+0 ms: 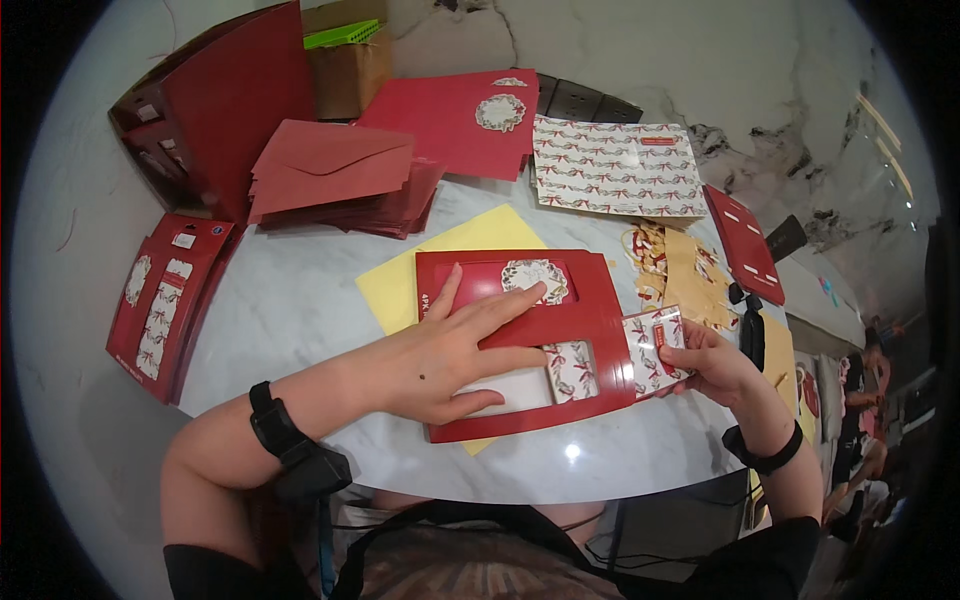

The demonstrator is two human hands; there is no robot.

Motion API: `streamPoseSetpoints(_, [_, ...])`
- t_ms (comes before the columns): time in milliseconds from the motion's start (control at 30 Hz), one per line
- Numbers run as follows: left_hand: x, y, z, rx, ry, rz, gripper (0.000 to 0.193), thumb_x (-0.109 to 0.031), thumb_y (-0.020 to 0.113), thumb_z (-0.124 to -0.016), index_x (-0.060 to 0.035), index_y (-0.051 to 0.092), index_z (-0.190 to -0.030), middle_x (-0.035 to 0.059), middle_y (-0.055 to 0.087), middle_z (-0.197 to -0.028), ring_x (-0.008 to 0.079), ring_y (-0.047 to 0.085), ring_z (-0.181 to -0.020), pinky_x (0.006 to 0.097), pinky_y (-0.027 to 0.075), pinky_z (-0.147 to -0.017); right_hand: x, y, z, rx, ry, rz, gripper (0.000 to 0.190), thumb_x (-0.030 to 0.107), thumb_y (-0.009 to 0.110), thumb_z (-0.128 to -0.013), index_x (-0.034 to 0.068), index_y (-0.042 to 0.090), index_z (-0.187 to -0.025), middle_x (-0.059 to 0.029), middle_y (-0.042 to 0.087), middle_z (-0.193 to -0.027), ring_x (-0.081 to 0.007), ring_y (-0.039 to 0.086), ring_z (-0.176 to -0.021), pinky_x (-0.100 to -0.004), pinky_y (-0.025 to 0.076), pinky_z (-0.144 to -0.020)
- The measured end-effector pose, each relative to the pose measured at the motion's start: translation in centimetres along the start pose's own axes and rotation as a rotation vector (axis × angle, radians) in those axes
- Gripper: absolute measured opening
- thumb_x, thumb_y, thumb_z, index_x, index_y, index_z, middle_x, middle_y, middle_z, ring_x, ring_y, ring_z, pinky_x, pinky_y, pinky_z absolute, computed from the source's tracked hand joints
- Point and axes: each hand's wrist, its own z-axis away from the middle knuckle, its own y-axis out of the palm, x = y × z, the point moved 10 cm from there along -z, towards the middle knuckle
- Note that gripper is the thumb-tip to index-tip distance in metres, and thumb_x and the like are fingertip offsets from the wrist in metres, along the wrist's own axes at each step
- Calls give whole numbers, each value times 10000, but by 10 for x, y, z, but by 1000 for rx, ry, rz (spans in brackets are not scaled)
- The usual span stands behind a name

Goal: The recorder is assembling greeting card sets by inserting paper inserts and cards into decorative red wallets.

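A red cardboard sleeve [607, 315] with two cut-out windows lies before me on a yellow sheet [472, 229]. Flat on the sleeve rests my left hand [465, 352], fingers spread across both windows. At the sleeve's right end, my right hand [701, 356] grips a white card with a bow-and-garland print [649, 337], thumb on top. The card is partly inside the sleeve, and its printed pattern shows at the right of the lower window. Behind the upper window is a red card with a round wreath label [536, 279].
Red envelopes [334, 161] are stacked at the back left, beside a large red box [240, 112]. Behind are red wreath cards [450, 112] and a pile of printed cards [615, 169]. Filled sleeves [161, 300] stand left. Tan tags with strings [682, 270] lie right. People are in the background.
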Motion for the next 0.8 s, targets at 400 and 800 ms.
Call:
streamPoseSetpoints(400, [-1,3,3,-25,60,-5,377,-303,658,-927,-261,661,-1301,194,186,-1650,389,175,-1530,738,2,-1142,13,41,6,89,30,211,273,138,671,-961,29,608,-1203,-40,698,-1082,-97,681,-881,-267,583,-760])
streamPoseSetpoints(800, [2,-8,1,-158,21,50,346,-50,552,-811,-164,630,-1128,198,323,-1582,396,216,-1512,697,-19,-1169,-4,62,-4,179,104,128,191,10,666,-933,-31,704,-1115,-110,744,-1008,-137,723,-909,-233,611,-795])
